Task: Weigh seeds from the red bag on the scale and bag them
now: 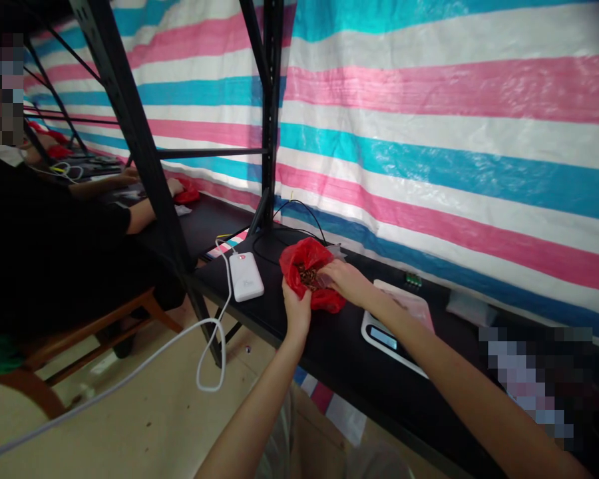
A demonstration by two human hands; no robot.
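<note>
— What's in the head view, at the hands?

— A red plastic bag [307, 269] sits on the black worktop [339, 346], mouth open upward and toward the person. Inside lie small dark brown pieces; I cannot tell what they are.

— And the hands?

— The left hand [297, 307] grips the bag's near edge, fingers closed on the plastic. The right hand [347, 279] pinches the rim on the right side, fingertips at the opening.

— Its long axis?

— The bag is crumpled and lumpy; it runs roughly from the far left to the near right.

— Nearby?

— A white power bank [245, 276] with a white cable [214, 346] lies left of the bag. A digital scale [394, 326] lies to the right. Farther left, another person's arm [137, 216] rests beside another red bag [187, 193].
</note>
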